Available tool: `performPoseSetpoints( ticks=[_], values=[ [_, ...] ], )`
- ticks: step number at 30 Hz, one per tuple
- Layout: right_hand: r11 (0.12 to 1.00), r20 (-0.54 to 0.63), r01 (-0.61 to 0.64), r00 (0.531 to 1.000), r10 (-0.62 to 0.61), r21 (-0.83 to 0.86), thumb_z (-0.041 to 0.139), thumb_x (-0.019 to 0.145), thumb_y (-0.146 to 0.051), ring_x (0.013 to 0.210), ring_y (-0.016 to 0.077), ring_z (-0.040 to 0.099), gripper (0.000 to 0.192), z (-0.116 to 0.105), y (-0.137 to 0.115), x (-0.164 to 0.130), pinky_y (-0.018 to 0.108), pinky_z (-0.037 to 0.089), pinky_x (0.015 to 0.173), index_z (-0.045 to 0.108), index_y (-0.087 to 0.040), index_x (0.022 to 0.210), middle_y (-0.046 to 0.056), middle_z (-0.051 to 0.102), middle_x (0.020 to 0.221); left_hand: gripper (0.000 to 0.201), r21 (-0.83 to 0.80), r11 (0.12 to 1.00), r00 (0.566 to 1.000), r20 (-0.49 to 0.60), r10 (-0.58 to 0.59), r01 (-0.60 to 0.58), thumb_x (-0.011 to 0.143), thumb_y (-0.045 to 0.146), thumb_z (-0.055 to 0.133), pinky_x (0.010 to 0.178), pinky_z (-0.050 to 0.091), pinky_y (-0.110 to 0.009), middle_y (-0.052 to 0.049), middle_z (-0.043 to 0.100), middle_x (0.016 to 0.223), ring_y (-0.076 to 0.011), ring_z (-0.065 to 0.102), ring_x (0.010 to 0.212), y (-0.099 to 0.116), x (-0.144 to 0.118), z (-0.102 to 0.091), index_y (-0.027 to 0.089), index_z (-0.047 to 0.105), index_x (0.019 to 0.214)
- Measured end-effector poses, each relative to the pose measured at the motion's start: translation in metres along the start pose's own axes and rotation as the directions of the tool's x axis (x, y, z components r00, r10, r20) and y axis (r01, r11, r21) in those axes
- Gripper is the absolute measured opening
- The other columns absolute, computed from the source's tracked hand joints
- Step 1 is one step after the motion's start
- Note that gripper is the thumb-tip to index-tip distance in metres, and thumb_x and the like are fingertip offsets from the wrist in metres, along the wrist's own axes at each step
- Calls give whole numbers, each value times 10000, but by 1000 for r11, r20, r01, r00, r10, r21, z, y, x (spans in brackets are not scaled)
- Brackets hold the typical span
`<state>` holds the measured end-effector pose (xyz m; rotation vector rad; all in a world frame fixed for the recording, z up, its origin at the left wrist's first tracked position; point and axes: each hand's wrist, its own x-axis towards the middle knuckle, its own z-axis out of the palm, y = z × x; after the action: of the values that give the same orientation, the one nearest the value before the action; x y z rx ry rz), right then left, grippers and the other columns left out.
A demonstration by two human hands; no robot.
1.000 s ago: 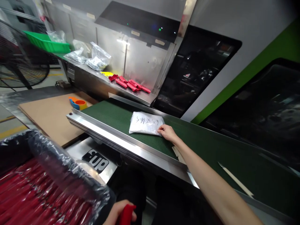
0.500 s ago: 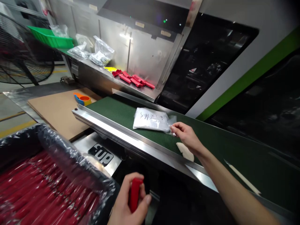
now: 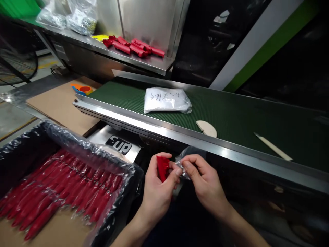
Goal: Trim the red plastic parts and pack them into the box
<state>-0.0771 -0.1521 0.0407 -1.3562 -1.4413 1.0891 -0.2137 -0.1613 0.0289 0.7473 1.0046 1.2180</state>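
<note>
Two hands meet at lower centre of the frame, just below the steel edge of the conveyor [image 3: 164, 128]. Left hand [image 3: 158, 192]: fingers curled closed round a red plastic piece [image 3: 162, 167], pinched between thumb and fingertips, its upper end showing. Right hand [image 3: 203, 180]: thumb and forefinger closed on a small clear bag [image 3: 186, 161], held touching the red piece.

Handling, as a judgement: red piece looks rigid, light, smooth-moulded; a pinch across its flat sides near the middle should hold it. Bag is thin film, limp, likely slippery and apt to cling shut; best gripped at the mouth edge, one layer only.

Surroundings: a lined box of like red pieces [image 3: 59, 190] at lower left. On the green belt, upper centre, a white packet with handwriting [image 3: 166, 100], a pale half-round piece [image 3: 207, 128] and a thin white stick [image 3: 273, 147] to its right. More red pieces [image 3: 133, 46] on the shelf at top.
</note>
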Motion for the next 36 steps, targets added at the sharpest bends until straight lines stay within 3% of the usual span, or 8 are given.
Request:
performPoseSetpoints(
  ticks=[7,12,19,22,24,26,30,36],
  values=[
    [999,-127,9,992,-15,-50,522,966,-322,691,89,563,157,-11,5,-14,174,472,624,622,-212,917,-18,612,792,265,321,946,998,-13,60,-53,860,246,593,591,455,-207,35,560,792,-77,511,584,-8,-4,6,220,439,1074],
    [964,-254,163,943,-215,-211,498,967,-246,904,138,582,148,-17,3,-27,255,501,783,598,-224,1073,37,585,1015,340,541,829,987,18,157,-141,845,199,580,721,483,-247,5,604,906,-124,593,755,-13,-4,10,242,459,1160],
    [888,214,305,947,-242,-345,545,947,-217,741,123,598,88,-39,-19,-30,259,494,679,619,-233,993,-9,640,840,568,712,593,927,284,246,-376,786,102,526,785,467,-347,-57,623,1025,-210,609,898,-27,-11,4,252,416,1322],
    [913,-49,242,961,-272,-327,595,921,-195,716,109,632,116,-54,-17,-42,232,510,645,627,-262,1009,-27,675,878,557,745,599,955,197,223,-294,807,128,552,821,453,-361,-50,607,1029,-202,597,900,-27,-7,2,239,383,1326],
    [903,-250,205,916,-312,-377,645,881,-177,723,125,651,185,-65,-14,-56,246,525,661,641,-269,1041,-21,685,895,348,732,644,974,140,176,-221,853,171,547,789,457,-313,-16,602,924,-165,591,824,-25,-3,1,212,469,1190],
    [851,-295,233,867,-401,-471,667,853,-149,755,143,660,249,-76,-12,-70,267,537,722,655,-250,1080,1,689,927,90,706,685,983,127,130,-182,895,208,521,698,450,-254,8,583,808,-133,569,735,-21,1,1,195,545,980],
    [637,-43,439,802,-596,-634,660,814,-58,812,163,658,329,-85,-12,-88,287,527,797,664,-207,1107,34,693,946,111,675,725,990,109,86,-137,909,252,546,640,438,-222,2,622,782,-125,572,711,-17,3,2,180,618,865],
    [518,197,547,788,-582,-658,638,797,-19,903,217,675,357,-84,3,-92,345,533,768,658,-151,1129,93,716,969,173,681,715,986,149,73,-156,941,305,533,612,412,-219,1,650,814,-123,570,717,-18,-1,7,189,654,899]
  ],
)
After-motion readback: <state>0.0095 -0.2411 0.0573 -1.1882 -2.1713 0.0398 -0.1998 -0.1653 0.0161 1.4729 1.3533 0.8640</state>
